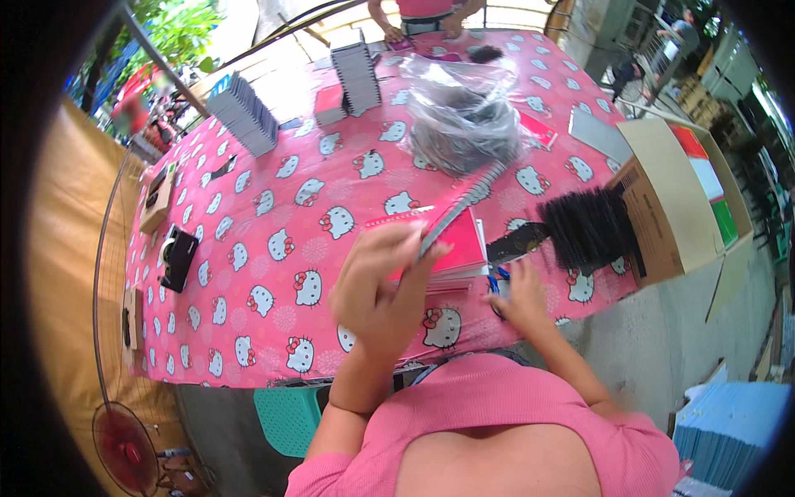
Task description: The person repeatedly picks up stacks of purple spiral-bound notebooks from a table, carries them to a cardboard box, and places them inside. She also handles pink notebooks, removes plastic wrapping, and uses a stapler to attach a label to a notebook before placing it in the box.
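Observation:
My left hand (383, 286) is raised over the near part of the table, its fingers closed on a thin spiral notebook (455, 207). The notebook is tilted and seen nearly edge-on, slanting away up to the right. Beneath it lies a small stack of red-covered sheets with punched edges (462, 248), partly hidden by the hand. My right hand (527, 300) is low at the table, thumb and fingers apart, beside a small blue-handled hand tool (497, 277). The hand partly covers this tool, so its exact kind is unclear.
Black binding coils (584, 229) lie beside an open carton (662, 207) at right. A plastic bag of dark coils (464, 120) stands ahead. Stacked notebooks (242, 114) and a tape dispenser (178, 259) are at left. Another person's hand (393, 35) is across the table.

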The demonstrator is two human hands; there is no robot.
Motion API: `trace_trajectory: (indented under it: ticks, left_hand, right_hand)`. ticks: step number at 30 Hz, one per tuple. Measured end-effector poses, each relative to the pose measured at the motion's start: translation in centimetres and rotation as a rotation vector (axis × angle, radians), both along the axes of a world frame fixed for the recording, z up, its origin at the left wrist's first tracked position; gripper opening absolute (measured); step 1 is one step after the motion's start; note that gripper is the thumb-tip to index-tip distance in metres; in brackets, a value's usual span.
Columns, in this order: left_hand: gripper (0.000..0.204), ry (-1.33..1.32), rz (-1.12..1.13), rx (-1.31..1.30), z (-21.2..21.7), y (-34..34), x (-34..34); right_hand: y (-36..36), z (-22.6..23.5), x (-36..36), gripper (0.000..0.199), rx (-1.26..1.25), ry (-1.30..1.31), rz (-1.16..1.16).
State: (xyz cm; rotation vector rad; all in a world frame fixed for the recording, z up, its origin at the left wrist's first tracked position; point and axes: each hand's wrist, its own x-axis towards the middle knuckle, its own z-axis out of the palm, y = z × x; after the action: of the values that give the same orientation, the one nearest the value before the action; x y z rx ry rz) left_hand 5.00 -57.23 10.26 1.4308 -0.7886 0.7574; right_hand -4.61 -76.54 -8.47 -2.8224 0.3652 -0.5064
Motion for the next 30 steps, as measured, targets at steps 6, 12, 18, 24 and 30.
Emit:
trace_trajectory:
  ticks: [6,12,18,24,30]
  left_hand:
    - [0.019,0.048,-0.071,0.284,-2.9,-0.6,-1.9]
    - [0.02,0.162,-0.053,0.202,-3.4,-1.7,-2.5]
    - [0.025,0.15,-0.046,0.197,-3.1,-1.7,-2.5]
    - [0.02,-0.095,-0.029,0.193,-3.0,-1.5,-1.9]
    - [0.024,0.303,0.298,-0.663,-4.6,4.4,1.0]
  right_hand:
    - [-1.5,-0.5,-1.5,0.042,0.285,0.063,-0.035]
    - [0.9,17.3,-2.7,0.044,0.437,-0.285,0.482]
    - [1.8,18.4,-2.2,0.041,0.488,-0.228,0.49]
    - [-0.9,15.7,-1.3,0.03,2.079,0.576,0.474]
    - [-1.2,11.9,-4.3,0.039,0.747,0.058,0.44]
